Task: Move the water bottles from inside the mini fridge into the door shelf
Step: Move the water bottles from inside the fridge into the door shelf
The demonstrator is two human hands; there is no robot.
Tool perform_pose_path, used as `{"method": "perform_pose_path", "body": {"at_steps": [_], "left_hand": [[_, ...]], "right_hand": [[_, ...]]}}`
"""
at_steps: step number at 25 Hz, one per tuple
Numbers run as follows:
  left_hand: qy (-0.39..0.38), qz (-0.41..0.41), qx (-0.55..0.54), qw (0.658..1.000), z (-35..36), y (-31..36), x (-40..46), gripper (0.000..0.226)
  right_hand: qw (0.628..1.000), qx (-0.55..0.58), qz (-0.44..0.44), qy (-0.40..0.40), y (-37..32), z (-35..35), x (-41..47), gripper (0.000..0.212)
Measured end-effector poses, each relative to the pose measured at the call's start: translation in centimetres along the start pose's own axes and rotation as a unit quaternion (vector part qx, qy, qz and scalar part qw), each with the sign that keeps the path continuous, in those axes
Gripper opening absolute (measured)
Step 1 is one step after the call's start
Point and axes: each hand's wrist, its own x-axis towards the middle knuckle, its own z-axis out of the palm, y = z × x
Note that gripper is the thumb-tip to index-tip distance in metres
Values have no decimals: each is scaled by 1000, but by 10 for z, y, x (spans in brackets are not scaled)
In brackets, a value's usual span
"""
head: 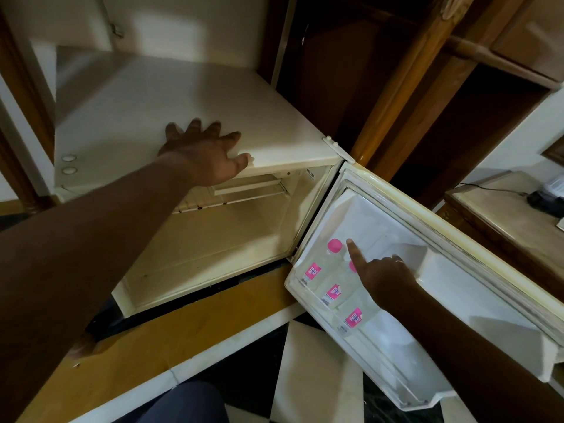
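- Three bottles [331,293] stand in a row in the door shelf [393,370], touching or nearly so; we see one pink cap [334,245] whole, a second half hidden behind our right hand, and the third not at all.
- Our right hand [385,279] hovers over the middle of the row, forefinger stretched toward the door liner, the other fingers curled loosely; we cannot tell whether it has hold of a bottle beneath it.
- Our left hand [204,151] lies spread and flat on the fridge [189,96] top, thumb hooked over the front edge, holding nothing.
- What we see of the fridge interior holds no bottle, so we judge the move done or nearly so.
- We expect these bottles to be light, thin-walled clear plastic that gives under a squeeze, perhaps slick if chilled.
- We judge the surest hold to be around the neck just under the cap, or around the labelled middle, since the shelf rail hides the lower body.
- Lifting one straight up should clear the rail without knocking its neighbours.
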Motion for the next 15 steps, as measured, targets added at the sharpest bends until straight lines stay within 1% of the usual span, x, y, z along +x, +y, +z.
{"method": "perform_pose_path", "body": {"at_steps": [3,4,6,7,8,9,11,12,14,15], "left_hand": [[-3,-3,-2,1000,0,0,-1,78],[-4,-4,-1,1000,0,0,-1,78],[-6,-4,-3,1000,1,-1,1,79],[-7,-3,-5,1000,1,-1,1,80],[-7,-1,-6,1000,1,-1,1,80],[-7,0,-5,1000,1,-1,1,80],[-5,-1,-7,1000,1,-1,1,80],[-5,-3,-8,1000,1,-2,1,79],[-8,-5,-9,1000,1,-2,1,79],[-10,-8,-11,1000,2,-1,1,80]], "right_hand": [[1000,-9,2,1,0,2,-2,94],[999,-17,-9,30,3,1,-3,93],[986,-7,-68,154,13,0,-6,84],[970,30,-82,225,20,-3,-7,76],[959,75,-71,263,30,-12,-8,68],[953,107,-31,281,43,-21,-8,66],[945,126,94,287,68,-35,-12,81],[946,126,154,257,81,-34,-14,90],[951,167,218,142,103,-18,-16,98],[950,203,218,95,108,-10,-16,99]]}}
